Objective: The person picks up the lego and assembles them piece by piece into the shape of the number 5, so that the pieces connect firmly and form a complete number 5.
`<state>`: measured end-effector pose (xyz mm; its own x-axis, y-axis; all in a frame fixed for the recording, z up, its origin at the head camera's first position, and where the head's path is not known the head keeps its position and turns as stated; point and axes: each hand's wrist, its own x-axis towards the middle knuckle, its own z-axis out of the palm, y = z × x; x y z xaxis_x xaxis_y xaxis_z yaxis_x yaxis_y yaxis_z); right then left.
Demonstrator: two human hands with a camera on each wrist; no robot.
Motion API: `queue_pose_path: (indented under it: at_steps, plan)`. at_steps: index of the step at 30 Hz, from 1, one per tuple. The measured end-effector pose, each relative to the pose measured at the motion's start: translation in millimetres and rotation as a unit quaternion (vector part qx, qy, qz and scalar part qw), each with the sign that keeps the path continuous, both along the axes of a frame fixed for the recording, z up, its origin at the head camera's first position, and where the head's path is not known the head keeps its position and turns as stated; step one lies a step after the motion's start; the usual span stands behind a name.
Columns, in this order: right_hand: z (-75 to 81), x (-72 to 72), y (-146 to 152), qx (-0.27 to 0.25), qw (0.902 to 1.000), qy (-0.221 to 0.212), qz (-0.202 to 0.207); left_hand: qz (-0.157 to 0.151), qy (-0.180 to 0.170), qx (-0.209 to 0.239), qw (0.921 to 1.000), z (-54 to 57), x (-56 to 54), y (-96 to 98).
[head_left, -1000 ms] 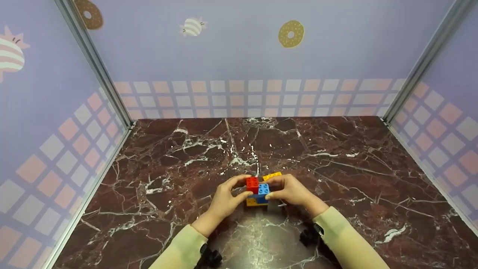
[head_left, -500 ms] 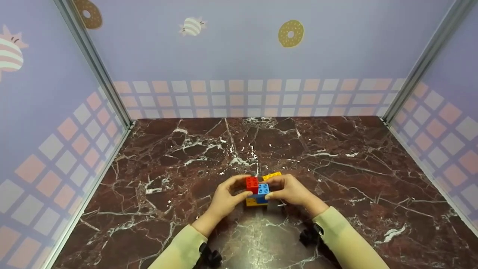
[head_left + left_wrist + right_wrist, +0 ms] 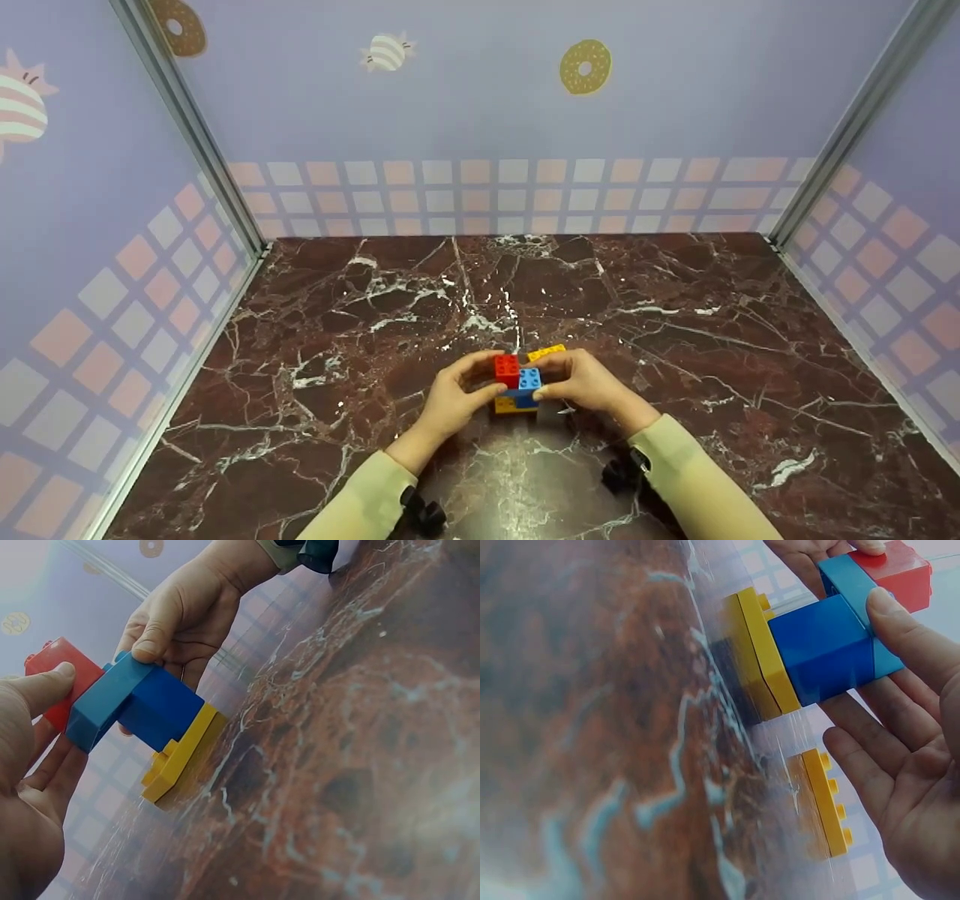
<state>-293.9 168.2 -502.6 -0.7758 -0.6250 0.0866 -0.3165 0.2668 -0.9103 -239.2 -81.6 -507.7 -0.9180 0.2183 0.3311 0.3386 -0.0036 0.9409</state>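
Note:
Both hands hold one stack of toy building bricks at the near middle of the table. At its bottom is a thin yellow brick; a dark blue brick sits on one half of it. Across the top of that lies a light blue brick, and a red brick stands on its left half. My left hand pinches the red brick between thumb and fingers. My right hand pinches the light blue brick's right end, thumb in front and fingers behind.
A separate thin yellow brick lies on the table just behind my right hand. The dark red marbled table is bounded by patterned lilac walls at the back and sides.

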Motion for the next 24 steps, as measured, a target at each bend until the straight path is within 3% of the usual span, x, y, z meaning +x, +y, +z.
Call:
queue_pose_path:
  at_steps: [7,18,24]
  plan:
    - [0.7,-1.2,4,-0.008,0.9999,0.003,0.015,0.001,0.005,-0.003,1.0000,-0.6,0.0,-0.7]
    - [10.0,-3.7,12,-0.064,0.9966,-0.052,0.005,0.001,0.001,-0.006,1.0000,0.4,-0.5,-0.9]
    - [7.4,-9.2,16,-0.059,0.9973,-0.040,-0.014,0.006,0.004,-0.021,0.9997,0.8,0.4,-1.0]
